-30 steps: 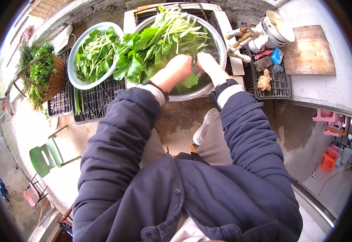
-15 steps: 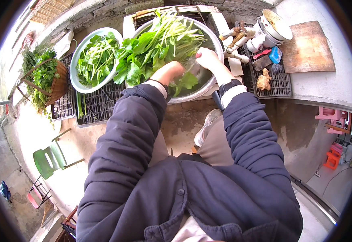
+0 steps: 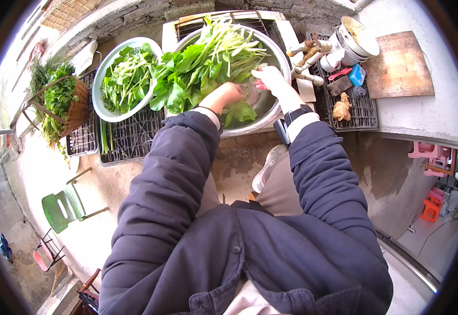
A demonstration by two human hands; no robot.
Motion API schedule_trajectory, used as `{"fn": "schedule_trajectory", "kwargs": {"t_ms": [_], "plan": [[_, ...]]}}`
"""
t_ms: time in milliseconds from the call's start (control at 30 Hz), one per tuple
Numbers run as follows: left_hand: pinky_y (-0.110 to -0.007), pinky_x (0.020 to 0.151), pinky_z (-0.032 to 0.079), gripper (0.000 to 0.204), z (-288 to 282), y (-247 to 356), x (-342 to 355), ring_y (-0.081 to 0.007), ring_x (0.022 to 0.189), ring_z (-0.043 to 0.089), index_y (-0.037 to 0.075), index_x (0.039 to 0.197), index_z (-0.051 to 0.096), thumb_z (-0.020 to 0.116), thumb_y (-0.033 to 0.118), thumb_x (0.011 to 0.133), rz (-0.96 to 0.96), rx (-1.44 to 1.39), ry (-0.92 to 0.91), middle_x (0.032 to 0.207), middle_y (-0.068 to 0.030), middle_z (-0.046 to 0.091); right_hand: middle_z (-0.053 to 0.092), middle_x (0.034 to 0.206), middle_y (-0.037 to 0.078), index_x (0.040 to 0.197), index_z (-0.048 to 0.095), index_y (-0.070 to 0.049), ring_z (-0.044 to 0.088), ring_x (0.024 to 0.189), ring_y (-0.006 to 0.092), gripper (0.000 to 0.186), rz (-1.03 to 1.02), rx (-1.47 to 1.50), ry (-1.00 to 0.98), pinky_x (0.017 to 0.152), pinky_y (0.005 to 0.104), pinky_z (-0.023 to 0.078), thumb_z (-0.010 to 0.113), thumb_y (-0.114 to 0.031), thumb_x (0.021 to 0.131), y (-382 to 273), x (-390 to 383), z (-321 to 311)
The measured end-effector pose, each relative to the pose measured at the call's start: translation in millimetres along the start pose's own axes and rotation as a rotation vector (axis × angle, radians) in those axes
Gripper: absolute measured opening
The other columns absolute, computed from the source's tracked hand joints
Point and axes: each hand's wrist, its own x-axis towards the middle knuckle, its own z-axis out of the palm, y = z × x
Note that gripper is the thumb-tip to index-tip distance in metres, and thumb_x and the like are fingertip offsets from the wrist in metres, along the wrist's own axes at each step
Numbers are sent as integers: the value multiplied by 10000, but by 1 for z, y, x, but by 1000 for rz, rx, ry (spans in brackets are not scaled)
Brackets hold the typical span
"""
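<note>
A large metal basin of water holds a heap of leafy greens with pale stalks. Inside its near right part, my two hands work close together over the water. My left hand is closed near a loose green leaf, apparently gripping that plant's stalk, though its fingertips are hidden. My right hand, bent at the wrist, has curled fingers beside the basin's right wall; what they hold, if anything, is unclear. To the left, a pale colander holds more cut greens.
Black crates support the colander. A wicker basket of herbs stands far left. Right of the basin are taps, stacked bowls, a ginger root, a blue container and a wooden board. A green chair stands lower left.
My left hand has shifted slightly right toward my right hand. The right hand's fingers have turned a little, and the loose leaf sits slightly lower in the water.
</note>
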Motion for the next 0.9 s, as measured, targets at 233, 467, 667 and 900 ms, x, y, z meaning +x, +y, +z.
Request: {"fn": "schedule_trajectory", "kwargs": {"t_ms": [233, 467, 667, 900], "plan": [[-381, 517, 492, 158, -5, 35, -27, -251, 592, 654, -46, 860, 657, 645, 66, 748, -232, 311, -282, 722, -158, 644, 637, 907, 108, 990, 624, -5, 644, 722, 258, 174, 118, -403, -1, 599, 355, 565, 536, -33, 843, 33, 15, 17], [-314, 702, 508, 318, -7, 31, -18, -197, 820, 641, 43, 1092, 673, 675, 184, 807, 143, -356, 157, 956, -107, 703, 650, 1037, 88, 1104, 612, -57, 626, 947, 223, 262, 28, 438, -144, 792, 401, 539, 565, -243, 925, 16, 2, 6], [-304, 693, 514, 290, -24, 26, -23, -161, 788, 636, 83, 1129, 657, 619, 258, 901, -79, -665, -157, 993, -27, 689, 633, 1009, 103, 1165, 572, 0, 619, 937, 226, 365, 30, 375, -194, 813, 362, 531, 686, -130, 843, -6, -18, 5], [-363, 581, 539, 278, -14, 10, 10, -246, 683, 681, 81, 1105, 672, 626, 155, 841, 62, 530, -97, 794, -142, 682, 675, 969, 236, 1000, 668, 23, 667, 857, 370, 244, -210, -933, 260, 800, 409, 528, 599, -85, 793, 25, 2, 15]]}}
